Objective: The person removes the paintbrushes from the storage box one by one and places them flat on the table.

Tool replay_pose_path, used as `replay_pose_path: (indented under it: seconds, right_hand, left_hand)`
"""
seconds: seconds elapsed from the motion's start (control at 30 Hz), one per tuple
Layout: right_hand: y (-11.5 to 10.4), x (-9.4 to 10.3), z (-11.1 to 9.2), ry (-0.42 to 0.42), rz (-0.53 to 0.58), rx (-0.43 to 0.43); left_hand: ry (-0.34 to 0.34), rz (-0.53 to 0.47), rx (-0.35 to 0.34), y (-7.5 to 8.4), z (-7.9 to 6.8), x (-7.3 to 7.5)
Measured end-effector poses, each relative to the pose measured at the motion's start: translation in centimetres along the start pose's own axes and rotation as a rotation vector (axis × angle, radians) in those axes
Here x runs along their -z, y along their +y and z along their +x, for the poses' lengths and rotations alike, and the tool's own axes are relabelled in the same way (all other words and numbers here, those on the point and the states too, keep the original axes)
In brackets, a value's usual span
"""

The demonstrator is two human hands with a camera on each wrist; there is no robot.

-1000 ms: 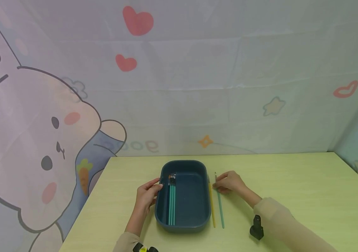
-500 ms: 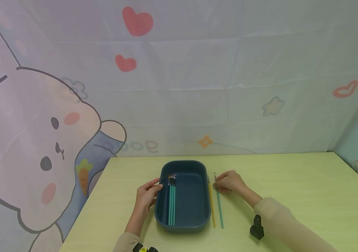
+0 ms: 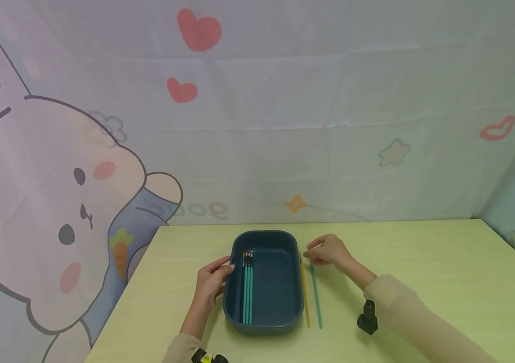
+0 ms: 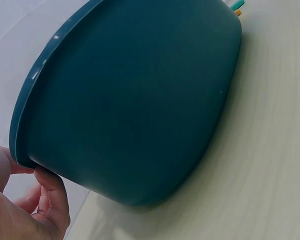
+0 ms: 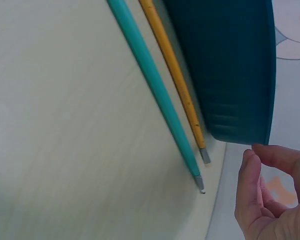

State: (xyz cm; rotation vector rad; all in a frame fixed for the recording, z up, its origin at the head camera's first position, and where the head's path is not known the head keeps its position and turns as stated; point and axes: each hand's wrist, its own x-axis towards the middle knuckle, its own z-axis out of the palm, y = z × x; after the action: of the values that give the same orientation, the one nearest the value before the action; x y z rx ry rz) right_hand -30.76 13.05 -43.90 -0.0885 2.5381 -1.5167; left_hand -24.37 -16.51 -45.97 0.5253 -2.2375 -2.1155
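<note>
A dark blue rectangular dish (image 3: pixel 277 287) stands in the middle of the table in the head view. My left hand (image 3: pixel 210 283) grips its left rim between thumb and fingers, also seen in the left wrist view. Several slim paintbrushes (image 3: pixel 247 292) lie side by side along the dish's left inner wall. Outside the right wall, a yellow paintbrush (image 3: pixel 305 297) and a teal paintbrush (image 3: pixel 316 297) lie on the table. My right hand (image 3: pixel 331 250) hovers over their bristle ends, fingers loosely bent and holding nothing. In the right wrist view both metal ferrules show left of the right hand (image 5: pixel 275 195).
The pale yellow-green table (image 3: pixel 421 262) ends at a hung cloth (image 3: pixel 284 151) printed with a rabbit and hearts. A black wrist camera (image 3: pixel 368 317) sits under the right sleeve.
The teal paintbrush shifted slightly left towards the yellow one. My right hand has let go of it and moved back towards the far edge. The left hand keeps its hold on the dish.
</note>
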Motion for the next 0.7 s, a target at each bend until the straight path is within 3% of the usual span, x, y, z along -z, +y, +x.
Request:
replay_pose_path:
  seconds: [0.5,0.7]
  right_hand:
    - [-3.4,-0.5,0.5,0.0,0.0,0.043]
    - [-4.4,-1.5,0.5,-0.045,0.049,0.087]
  left_hand:
    - [-0.004,-0.016,-0.001,0.2,0.0,0.0]
    - [-0.001,-0.015,0.0,0.1,0.0,0.0]
